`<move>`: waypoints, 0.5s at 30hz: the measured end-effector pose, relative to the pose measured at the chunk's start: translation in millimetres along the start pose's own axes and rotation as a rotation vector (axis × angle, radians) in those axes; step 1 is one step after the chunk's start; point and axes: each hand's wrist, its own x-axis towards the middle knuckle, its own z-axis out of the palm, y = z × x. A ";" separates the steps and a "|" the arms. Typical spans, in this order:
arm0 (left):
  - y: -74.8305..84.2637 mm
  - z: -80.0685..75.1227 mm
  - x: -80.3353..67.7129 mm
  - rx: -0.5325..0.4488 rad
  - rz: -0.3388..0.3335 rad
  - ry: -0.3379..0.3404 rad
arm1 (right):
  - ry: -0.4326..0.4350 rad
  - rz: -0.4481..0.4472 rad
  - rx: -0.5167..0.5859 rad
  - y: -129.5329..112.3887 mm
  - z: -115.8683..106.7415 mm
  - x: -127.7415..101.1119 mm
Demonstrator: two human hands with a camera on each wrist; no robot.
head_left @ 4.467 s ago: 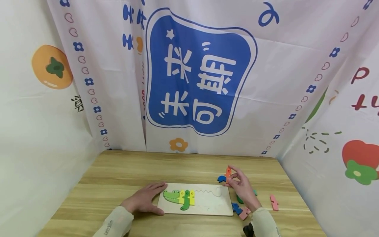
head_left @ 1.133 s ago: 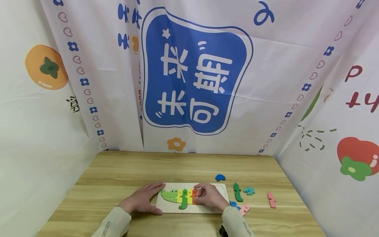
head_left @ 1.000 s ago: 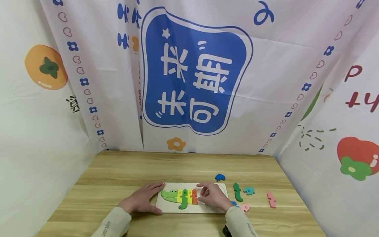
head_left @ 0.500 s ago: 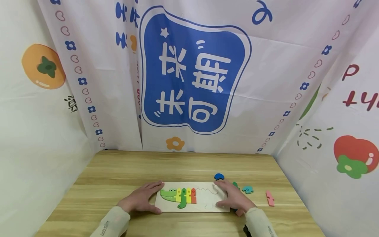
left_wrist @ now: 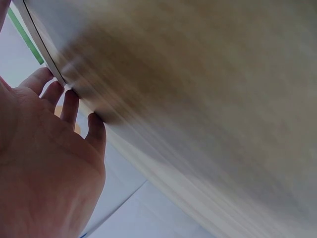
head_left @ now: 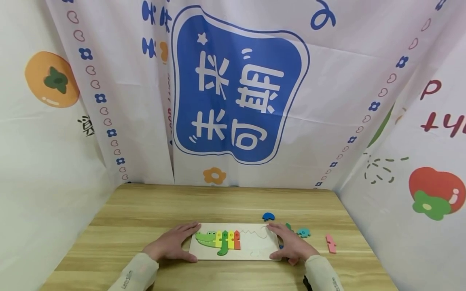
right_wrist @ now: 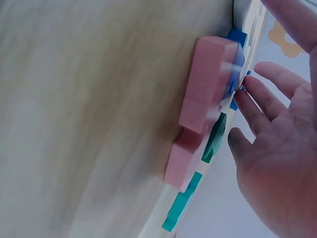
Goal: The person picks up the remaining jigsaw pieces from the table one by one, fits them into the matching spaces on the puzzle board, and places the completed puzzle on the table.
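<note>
Right hand (head_left: 291,246) | flat, fingers extended, holding nothing; moved off the orange piece (head_left: 237,240), now seated, to rectangular wooden puzzle board (head_left: 251,250)'s right edge | left hand (head_left: 171,244) flat, unchanged, bracing left edge | probably squaring the board.

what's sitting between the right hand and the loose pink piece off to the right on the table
Nothing visible. The right hand rests on the right end of the puzzle board; bare tabletop lies between it and the pink piece. The teal piece sits farther back, off that line.
</note>
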 end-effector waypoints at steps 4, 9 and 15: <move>1.3 -1.1 0.1 0.012 0.002 0.011 | 0.003 -0.017 -0.006 2.6 0.8 1.1; 2.1 -0.8 0.3 0.015 0.004 0.011 | 0.010 -0.018 -0.006 3.4 1.0 0.0; 2.2 0.5 0.7 0.011 -0.003 0.007 | 0.013 -0.013 -0.015 3.4 0.3 -2.1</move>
